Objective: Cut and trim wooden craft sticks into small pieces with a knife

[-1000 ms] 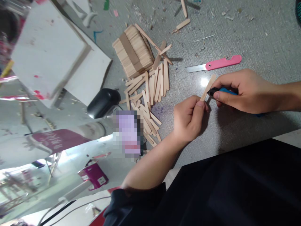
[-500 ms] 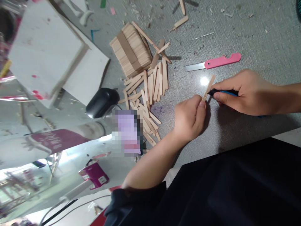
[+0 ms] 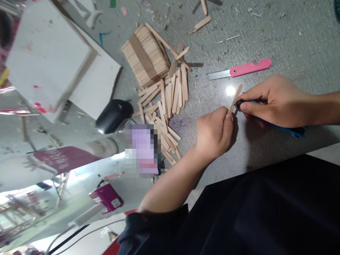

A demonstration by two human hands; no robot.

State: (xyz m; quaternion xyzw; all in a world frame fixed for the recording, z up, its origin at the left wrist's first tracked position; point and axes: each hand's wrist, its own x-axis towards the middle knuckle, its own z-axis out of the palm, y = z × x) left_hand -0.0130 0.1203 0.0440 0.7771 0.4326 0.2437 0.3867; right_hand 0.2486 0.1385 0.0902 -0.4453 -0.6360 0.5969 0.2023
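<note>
My left hand [image 3: 214, 131] is closed around the lower end of a wooden craft stick [image 3: 236, 97], whose free end slants up and to the right. My right hand [image 3: 278, 102] grips a blue utility knife [image 3: 290, 130] with a black front part. The knife's front end meets the stick's edge just above my left thumb; its blade is too small to make out. Above both hands lies a pink folding knife [image 3: 249, 68] with its blade out to the left.
Left of my hands lie loose craft sticks [image 3: 174, 95] and a banded bundle of sticks [image 3: 146, 56]. A black computer mouse [image 3: 114, 116], white boards [image 3: 47, 56], a bottle with a dark red label [image 3: 61, 159] and a purple box [image 3: 106, 198] stand farther left. A thin needle-like piece [image 3: 228, 39] lies above.
My right hand has tilted the utility knife, so more of its blue body shows below my palm. My left hand and the stick stay almost where they were.
</note>
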